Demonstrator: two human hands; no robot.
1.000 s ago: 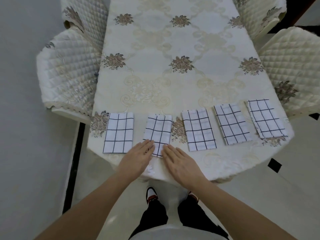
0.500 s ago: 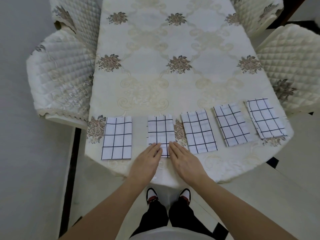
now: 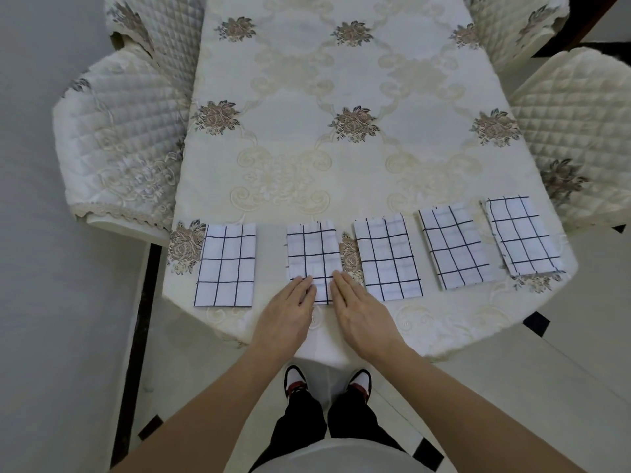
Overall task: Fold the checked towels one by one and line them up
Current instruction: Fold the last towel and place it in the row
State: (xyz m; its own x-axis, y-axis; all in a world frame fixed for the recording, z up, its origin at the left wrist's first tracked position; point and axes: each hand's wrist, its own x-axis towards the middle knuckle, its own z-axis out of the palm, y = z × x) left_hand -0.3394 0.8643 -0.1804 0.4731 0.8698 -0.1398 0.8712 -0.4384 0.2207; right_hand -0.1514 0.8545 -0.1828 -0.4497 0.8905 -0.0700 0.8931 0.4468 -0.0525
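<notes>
The second towel (image 3: 313, 259), counted from the left of a row of five, lies folded flat near the front edge of the table. It is a narrow rectangle. Its long axis runs straight away from the person, square to that edge.

Hand state: the left hand (image 3: 285, 315) and the right hand (image 3: 362, 314) are both flat, palms down, fingers straight and held together. Neither pinches anything. The left fingertips rest on the near left corner of the second towel and the right fingertips on its near right corner. A strip of the near short edge shows between them.

The towel lies directly ahead of both hands, and neither is nearer. Any push therefore acts along the long axis, and a sideways slide needs both hands to move together.

Spacing: the gap to the leftmost towel (image 3: 227, 264) is clearly wider than the gap to the third towel (image 3: 387, 257). The fourth towel (image 3: 454, 245) and the fifth towel (image 3: 522, 235) lean slightly and sit further from the person. All five appear folded, so the remaining work is probably alignment only.

The surface is a cream tablecloth (image 3: 341, 179) with embroidered flowers; the cloth may drag under a sliding towel. A quilted chair (image 3: 119, 141) stands at the left and another chair (image 3: 577, 124) at the right. The floor (image 3: 51, 336) is pale.
</notes>
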